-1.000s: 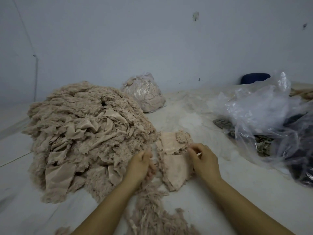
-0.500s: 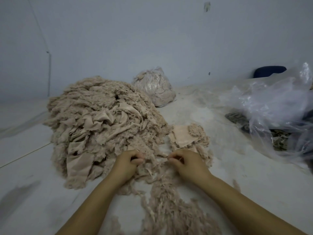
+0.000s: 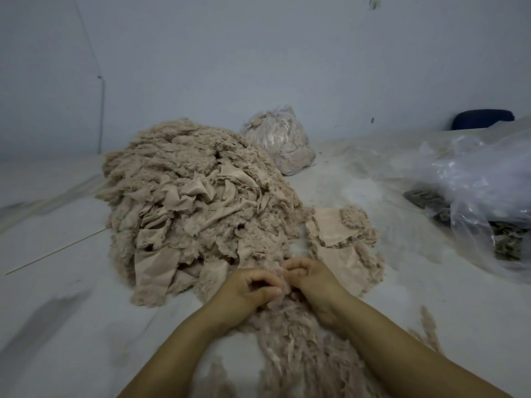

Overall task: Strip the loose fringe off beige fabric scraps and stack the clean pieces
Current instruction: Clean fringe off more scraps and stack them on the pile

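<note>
While the big mound of fringed beige fabric scraps [image 3: 189, 208] sits untouched on your left, the small stack of clean beige pieces [image 3: 342, 242] has lost your right hand [image 3: 311, 278]; it now meets your left hand [image 3: 251, 288], both pinched shut on pale loose fringe [image 3: 298, 340]: another strip begins.

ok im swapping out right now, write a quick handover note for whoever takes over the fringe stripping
Left hand and right hand: both pinched shut, close together, on a fuzzy scrap directly in front of you.
Big pile of unstripped scraps: ahead on the left, still large.
Clean pieces: small stack to the right of the pile, only a few so far.
Pulled-off fringe: heaped under and between the forearms.
Filled clear bag: behind the pile by the wall.
Left: finish this scrap, stack it, then work through the pile.
</note>
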A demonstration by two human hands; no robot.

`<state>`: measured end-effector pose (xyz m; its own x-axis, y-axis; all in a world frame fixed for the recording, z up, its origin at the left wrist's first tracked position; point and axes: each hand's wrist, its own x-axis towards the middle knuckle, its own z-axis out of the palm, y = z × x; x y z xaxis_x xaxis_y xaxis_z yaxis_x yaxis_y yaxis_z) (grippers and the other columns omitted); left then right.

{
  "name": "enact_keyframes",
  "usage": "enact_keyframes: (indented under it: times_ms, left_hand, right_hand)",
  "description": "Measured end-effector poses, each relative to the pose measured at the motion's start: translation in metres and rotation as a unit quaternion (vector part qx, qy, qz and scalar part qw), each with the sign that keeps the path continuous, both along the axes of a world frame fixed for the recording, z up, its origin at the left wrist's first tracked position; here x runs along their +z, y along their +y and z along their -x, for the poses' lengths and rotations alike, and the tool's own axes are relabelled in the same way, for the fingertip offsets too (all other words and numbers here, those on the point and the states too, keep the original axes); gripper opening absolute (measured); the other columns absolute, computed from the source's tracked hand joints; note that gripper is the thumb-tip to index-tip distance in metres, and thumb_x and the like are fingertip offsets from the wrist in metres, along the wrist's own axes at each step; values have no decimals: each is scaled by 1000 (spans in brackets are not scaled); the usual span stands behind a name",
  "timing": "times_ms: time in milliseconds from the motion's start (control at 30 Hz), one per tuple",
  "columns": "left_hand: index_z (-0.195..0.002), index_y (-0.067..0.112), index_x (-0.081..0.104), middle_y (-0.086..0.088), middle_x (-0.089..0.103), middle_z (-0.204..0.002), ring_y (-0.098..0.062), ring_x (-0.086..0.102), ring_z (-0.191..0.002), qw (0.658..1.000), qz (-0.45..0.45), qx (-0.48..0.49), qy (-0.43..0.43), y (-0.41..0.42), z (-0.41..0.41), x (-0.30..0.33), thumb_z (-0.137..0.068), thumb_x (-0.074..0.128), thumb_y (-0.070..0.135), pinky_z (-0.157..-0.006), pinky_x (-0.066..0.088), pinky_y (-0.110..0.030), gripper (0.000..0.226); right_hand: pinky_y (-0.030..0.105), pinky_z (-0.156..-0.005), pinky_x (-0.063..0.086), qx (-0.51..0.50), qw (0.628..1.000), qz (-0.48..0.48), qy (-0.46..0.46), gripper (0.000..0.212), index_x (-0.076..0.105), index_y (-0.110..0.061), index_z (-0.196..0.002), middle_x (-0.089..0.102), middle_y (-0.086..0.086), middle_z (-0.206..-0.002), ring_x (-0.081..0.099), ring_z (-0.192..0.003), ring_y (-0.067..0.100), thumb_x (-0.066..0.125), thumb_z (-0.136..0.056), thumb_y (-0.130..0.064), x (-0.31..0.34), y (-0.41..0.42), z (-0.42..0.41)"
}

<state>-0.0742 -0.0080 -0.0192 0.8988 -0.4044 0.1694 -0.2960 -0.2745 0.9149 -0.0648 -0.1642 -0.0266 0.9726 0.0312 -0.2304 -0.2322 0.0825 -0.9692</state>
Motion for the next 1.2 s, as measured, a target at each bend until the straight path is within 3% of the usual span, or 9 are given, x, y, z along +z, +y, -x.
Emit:
enact_keyframes:
  times_ms: [133, 200, 333, 433, 633, 767, 900, 1067, 1200]
  left_hand:
    - [-78, 22, 66, 4, 66, -83, -13, 62, -78, 938, -30, 329, -103, 29, -16, -1, -84, 69, 18, -66, 47, -18, 8]
    - [-99, 15, 58, -7, 58, -105, -26, 54, -102, 891, -139, 426, -78, 43, -22, -5, -82, 71, 28, -83, 45, -34, 25]
    - [-125, 9, 40, -17, 46, -127, -34, 45, -116, 885, -233, 401, 35, 49, -21, -14, -79, 72, 31, -89, 39, -37, 59]
    - [-116, 9, 51, -10, 60, -110, -25, 58, -95, 930, -65, 354, 74, 49, -20, -10, -78, 73, 9, -76, 46, -31, 44]
    - [-81, 3, 60, -10, 68, -69, -17, 67, -61, 896, 301, 170, 280, 37, -9, 18, -71, 67, 2, -58, 56, -27, 11]
    - [-93, 0, 61, -14, 70, -80, -22, 70, -73, 864, 418, 91, 265, 22, -2, 31, -69, 64, 3, -62, 58, -33, 25]
    - [-95, -1, 64, -16, 69, -88, -23, 69, -77, 888, 372, 97, 251, 14, 4, 30, -68, 66, 2, -69, 59, -33, 27]
    - [-85, 3, 65, -13, 69, -78, -19, 62, -63, 895, 293, 181, 284, 22, 7, 18, -81, 59, -7, -57, 55, -32, 12]
    - [-83, 5, 55, -18, 62, -79, -19, 56, -59, 952, 143, 256, 90, 13, 1, 10, -86, 66, 14, -56, 48, -29, 14]
  right_hand:
    - [18, -44, 36, 10, 987, 143, -72, 8, 60, -15, -92, 53, -3, -61, 47, -45, 2, 56, -94, -8, -2, -12, 4]
    - [18, -53, 38, 42, 952, 269, -141, 14, 62, -24, -89, 55, -6, -70, 49, -57, 4, 57, -92, -12, -1, -15, 9]
    - [21, -77, 39, 163, 827, 483, -238, 22, 64, -26, -114, 56, 2, -109, 53, -98, 16, 51, -96, -21, -5, -5, 21]
    - [19, -78, 34, 170, 809, 508, -240, 25, 61, -21, -119, 53, 3, -115, 51, -108, 18, 47, -98, -22, -5, -1, 30]
    - [24, -56, 35, 128, 907, 366, -162, 50, 53, -9, -67, 51, 4, -65, 47, -56, 10, 44, -97, -48, 14, 5, 38]
    - [22, -51, 47, 145, 988, 35, 29, 47, 71, -10, -89, 71, 7, -79, 62, -61, 15, 56, -87, -55, 22, 20, 44]
    - [32, -62, 48, 18, 984, -178, -4, 14, 57, -8, -75, 63, 12, -71, 58, -63, 21, 67, -81, -16, 23, 20, 36]
    - [31, -58, 48, -88, 981, -164, -47, 21, 53, -11, -74, 62, 6, -66, 58, -58, 19, 56, -94, -10, 22, 0, 25]
    - [27, -55, 51, -54, 989, -125, -64, 12, 63, -13, -81, 67, 8, -74, 64, -65, 19, 60, -93, -17, 19, -2, 26]
